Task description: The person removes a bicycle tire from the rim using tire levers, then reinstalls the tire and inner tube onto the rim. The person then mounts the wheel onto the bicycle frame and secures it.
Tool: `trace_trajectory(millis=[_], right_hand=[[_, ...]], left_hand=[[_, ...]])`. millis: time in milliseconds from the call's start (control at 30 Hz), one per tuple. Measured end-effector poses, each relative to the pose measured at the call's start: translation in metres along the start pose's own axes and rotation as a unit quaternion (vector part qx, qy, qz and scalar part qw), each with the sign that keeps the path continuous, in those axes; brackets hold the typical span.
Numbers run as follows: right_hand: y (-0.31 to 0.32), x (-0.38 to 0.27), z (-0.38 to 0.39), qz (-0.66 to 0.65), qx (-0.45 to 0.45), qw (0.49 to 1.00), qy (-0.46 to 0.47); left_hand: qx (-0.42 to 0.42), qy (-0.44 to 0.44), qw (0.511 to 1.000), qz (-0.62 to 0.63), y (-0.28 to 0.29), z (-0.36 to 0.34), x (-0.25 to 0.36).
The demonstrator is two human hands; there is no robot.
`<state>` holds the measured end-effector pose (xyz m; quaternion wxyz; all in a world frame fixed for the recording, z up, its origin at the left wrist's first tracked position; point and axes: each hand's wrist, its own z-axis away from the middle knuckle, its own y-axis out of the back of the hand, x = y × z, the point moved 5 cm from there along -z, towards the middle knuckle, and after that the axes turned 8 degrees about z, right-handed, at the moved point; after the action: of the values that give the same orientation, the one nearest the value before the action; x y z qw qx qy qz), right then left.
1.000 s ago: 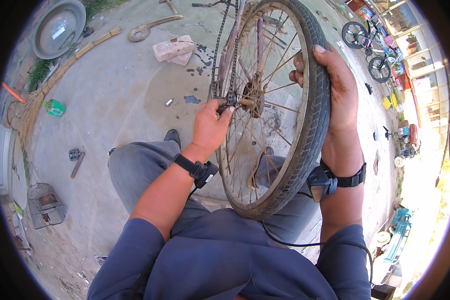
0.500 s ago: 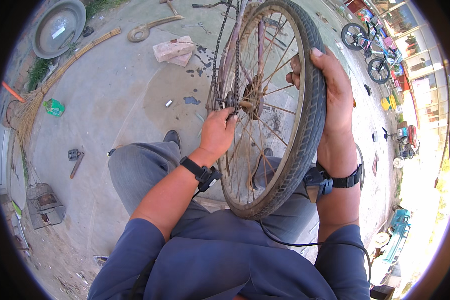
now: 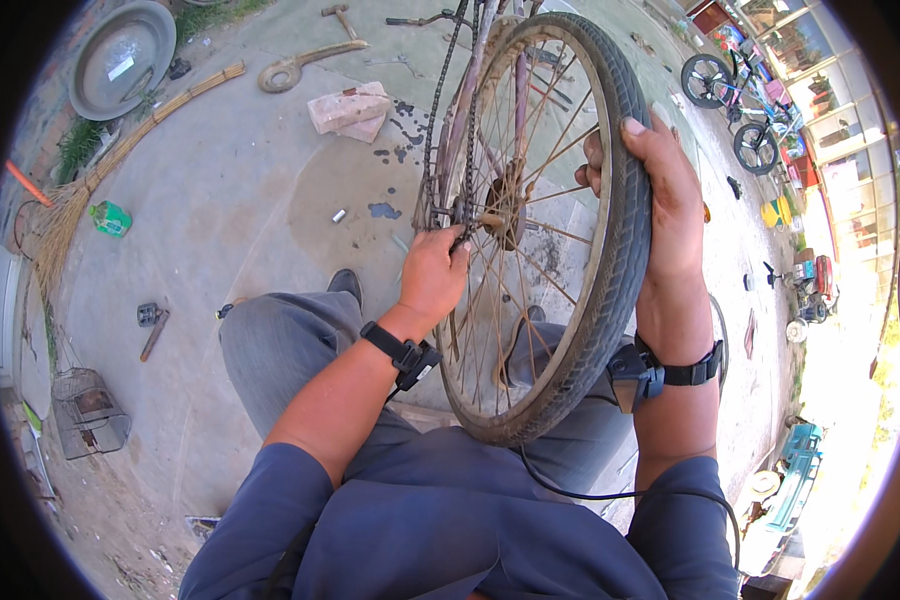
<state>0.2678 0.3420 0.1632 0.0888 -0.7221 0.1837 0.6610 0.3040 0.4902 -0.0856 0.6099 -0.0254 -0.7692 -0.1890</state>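
Note:
A worn bicycle wheel (image 3: 625, 225) with a black tyre and rusty spokes stands upright between my knees, its frame (image 3: 467, 120) reaching away from me. My right hand (image 3: 670, 195) grips the tyre on its right side, thumb on the tread and fingertips showing inside the rim. Beside the rusty hub (image 3: 507, 215), my left hand (image 3: 432, 272) pinches the dark bicycle chain (image 3: 432, 150) where it meets the rear sprocket. The fingertips of that hand are partly hidden behind the chain and axle parts.
Pinkish bricks (image 3: 352, 110), a hammer (image 3: 340, 18) and a small light cylinder (image 3: 339, 215) lie on the concrete. Leftward are a straw broom (image 3: 100, 175), a metal basin (image 3: 122, 62), a green container (image 3: 111, 218) and a wire basket (image 3: 90, 412). Another bicycle (image 3: 740, 105) stands far right.
The wheel and frame have shifted slightly down in view, and my left hand has dropped a little with its fingers still at the chain. My right hand keeps its grip on the tyre.

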Motion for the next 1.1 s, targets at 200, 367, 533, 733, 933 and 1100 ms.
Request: trace_trajectory(millis=[200,367,533,733,933,1100], right_hand=[[0.007,-0.002,0.005,0.006,-0.012,1.000,-0.001],[0.016,-0.001,0.007,0.016,-0.019,1.000,-0.008],[0.016,0.001,0.008,0.015,-0.030,0.999,-0.003],[0.014,0.001,0.009,0.005,-0.037,0.999,0.004],[0.012,0.002,0.009,0.018,-0.034,0.999,0.001],[0.011,0.002,0.010,-0.004,-0.037,0.999,0.007]], left_hand=[[0.025,-0.047,0.999,-0.012,0.002,0.000,0.001],[0.021,-0.043,0.999,-0.021,0.003,-0.001,0.001],[0.033,-0.070,0.996,-0.035,0.003,-0.002,0.002],[0.030,-0.079,0.995,-0.045,0.002,-0.002,0.000],[0.039,-0.062,0.997,-0.028,0.000,-0.001,0.003],[0.038,-0.066,0.997,-0.032,0.000,-0.001,0.006]])
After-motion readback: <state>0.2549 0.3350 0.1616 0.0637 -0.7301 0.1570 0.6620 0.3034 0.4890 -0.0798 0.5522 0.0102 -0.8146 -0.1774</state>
